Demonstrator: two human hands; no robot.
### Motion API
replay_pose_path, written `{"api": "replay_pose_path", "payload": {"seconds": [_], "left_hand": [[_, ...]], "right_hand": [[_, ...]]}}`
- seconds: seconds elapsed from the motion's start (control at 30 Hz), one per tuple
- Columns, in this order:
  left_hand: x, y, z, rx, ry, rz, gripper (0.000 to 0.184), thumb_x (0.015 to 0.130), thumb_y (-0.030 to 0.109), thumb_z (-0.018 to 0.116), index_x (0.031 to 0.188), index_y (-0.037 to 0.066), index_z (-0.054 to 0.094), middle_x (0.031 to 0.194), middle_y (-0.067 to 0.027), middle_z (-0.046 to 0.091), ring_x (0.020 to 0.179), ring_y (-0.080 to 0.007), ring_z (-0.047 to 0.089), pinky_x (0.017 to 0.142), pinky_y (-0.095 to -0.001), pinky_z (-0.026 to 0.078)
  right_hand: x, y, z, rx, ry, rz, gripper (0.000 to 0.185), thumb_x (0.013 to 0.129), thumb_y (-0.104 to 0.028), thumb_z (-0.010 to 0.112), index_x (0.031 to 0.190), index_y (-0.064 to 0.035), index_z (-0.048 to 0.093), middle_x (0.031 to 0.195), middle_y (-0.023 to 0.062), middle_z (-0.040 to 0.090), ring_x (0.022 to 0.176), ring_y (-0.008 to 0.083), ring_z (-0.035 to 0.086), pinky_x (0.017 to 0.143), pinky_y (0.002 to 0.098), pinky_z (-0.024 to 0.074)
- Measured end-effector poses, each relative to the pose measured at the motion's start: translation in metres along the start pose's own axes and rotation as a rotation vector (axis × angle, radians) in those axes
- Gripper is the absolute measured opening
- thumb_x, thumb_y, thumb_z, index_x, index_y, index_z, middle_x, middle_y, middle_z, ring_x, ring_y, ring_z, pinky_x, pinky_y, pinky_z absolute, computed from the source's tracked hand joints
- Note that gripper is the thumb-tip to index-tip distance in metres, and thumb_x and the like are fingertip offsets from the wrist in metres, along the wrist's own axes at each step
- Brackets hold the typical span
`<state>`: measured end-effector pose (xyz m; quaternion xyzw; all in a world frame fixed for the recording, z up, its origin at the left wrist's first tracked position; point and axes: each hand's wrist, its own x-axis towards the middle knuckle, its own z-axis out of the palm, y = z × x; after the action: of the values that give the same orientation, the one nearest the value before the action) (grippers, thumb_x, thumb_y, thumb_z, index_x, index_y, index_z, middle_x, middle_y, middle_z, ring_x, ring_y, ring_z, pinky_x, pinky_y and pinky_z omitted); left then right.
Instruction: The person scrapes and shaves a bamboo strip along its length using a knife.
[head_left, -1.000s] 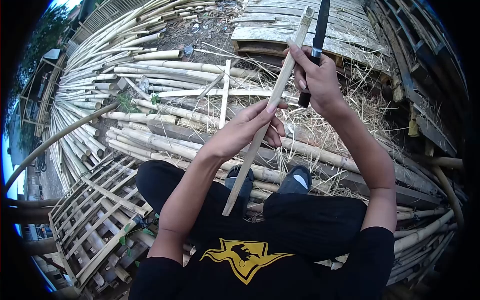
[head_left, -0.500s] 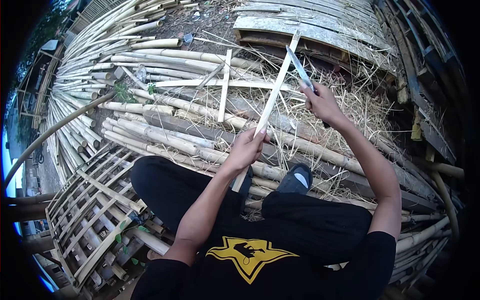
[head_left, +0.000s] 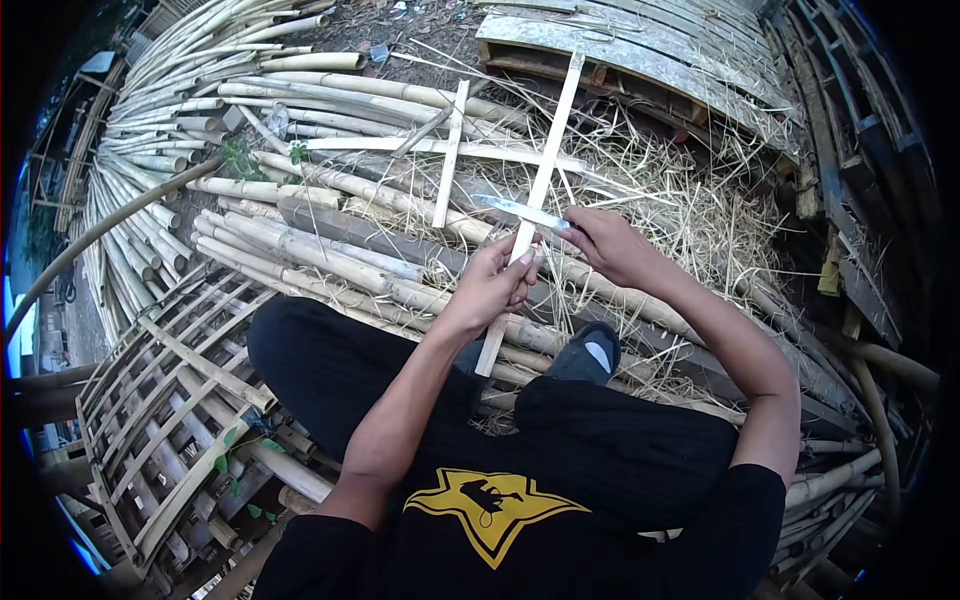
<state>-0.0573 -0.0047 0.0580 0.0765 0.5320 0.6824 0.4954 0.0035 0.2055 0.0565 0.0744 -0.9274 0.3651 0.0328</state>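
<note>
Beyond the seated person's bent knees, above a layer of bamboo poles (head_left: 330,262), a pale strip (head_left: 556,140) is held aslant, its far end pointing toward a slatted pallet (head_left: 640,52) and its near end between the knees. Left hand (head_left: 492,284): fingers closed around the strip below its midpoint, thumb lying along it. Right hand (head_left: 612,245): closed on a knife (head_left: 503,205), the grip hidden inside the fist. Blade lies crosswise over the strip just beyond the left hand, tip directed left; whether the edge bites into the wood cannot be told. Left of the held strip, a shorter strip (head_left: 451,158) lies across a long flat slat (head_left: 400,146). Loose shavings (head_left: 690,215) cover the ground to the right, reaching the pallet. One dark shoe (head_left: 587,354) shows below the hands; a bamboo lattice (head_left: 205,385) stands at lower left.
</note>
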Motion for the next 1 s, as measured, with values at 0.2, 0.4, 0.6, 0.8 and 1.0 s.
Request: {"api": "replay_pose_path", "payload": {"seconds": [0.2, 0.4, 0.6, 0.8, 1.0], "left_hand": [[-0.004, 0.002, 0.001, 0.020, 0.046, -0.085, 0.045, 0.101, 0.020, 0.044, 0.143, 0.011, 0.034, 0.072, 0.0020, 0.047, 0.045, -0.0020, 0.033, 0.038, -0.0174, 0.026], [0.006, -0.010, 0.000, 0.174, 0.082, -0.004, 0.025, 0.102, 0.023, 0.041, 0.119, 0.006, 0.049, 0.066, 0.0041, 0.043, 0.043, -0.0004, 0.028, 0.037, -0.0171, 0.021], [0.006, -0.007, -0.004, -0.074, -0.067, -0.066, 0.020, 0.102, 0.023, 0.042, 0.105, 0.004, 0.049, 0.062, 0.0049, 0.036, 0.042, -0.0017, 0.025, 0.036, -0.0190, 0.018], [0.004, 0.001, 0.001, -0.118, -0.046, -0.065, 0.017, 0.101, 0.021, 0.044, 0.103, 0.004, 0.048, 0.061, 0.0043, 0.034, 0.042, -0.0030, 0.024, 0.036, -0.0207, 0.017], [0.001, -0.002, 0.003, 0.017, -0.043, -0.037, 0.015, 0.100, 0.019, 0.045, 0.104, 0.004, 0.047, 0.061, 0.0048, 0.034, 0.043, -0.0027, 0.025, 0.036, -0.0207, 0.018]], "right_hand": [[-0.002, -0.006, -0.007, -0.055, -0.079, 0.243, 0.031, 0.098, -0.034, 0.044, 0.092, -0.0037, 0.048, 0.059, 0.0199, 0.053, 0.057, 0.0412, 0.054, 0.055, 0.0494, 0.0406], [-0.002, -0.008, 0.003, -0.067, -0.154, 0.206, 0.031, 0.099, -0.034, 0.041, 0.097, -0.0043, 0.050, 0.058, 0.0200, 0.053, 0.056, 0.0403, 0.054, 0.054, 0.0486, 0.0415], [-0.004, -0.008, 0.009, -0.072, -0.231, 0.217, 0.037, 0.099, -0.037, 0.038, 0.118, -0.0082, 0.050, 0.058, 0.0199, 0.055, 0.059, 0.0404, 0.059, 0.057, 0.0503, 0.0464], [-0.004, -0.007, 0.007, -0.052, -0.244, 0.146, 0.036, 0.098, -0.035, 0.040, 0.118, -0.0078, 0.050, 0.056, 0.0195, 0.054, 0.056, 0.0401, 0.057, 0.057, 0.0493, 0.0472], [-0.010, 0.006, 0.018, -0.002, -0.119, 0.061, 0.030, 0.097, -0.032, 0.045, 0.083, -0.0059, 0.051, 0.051, 0.0167, 0.048, 0.048, 0.0384, 0.051, 0.049, 0.0461, 0.0399]]}}
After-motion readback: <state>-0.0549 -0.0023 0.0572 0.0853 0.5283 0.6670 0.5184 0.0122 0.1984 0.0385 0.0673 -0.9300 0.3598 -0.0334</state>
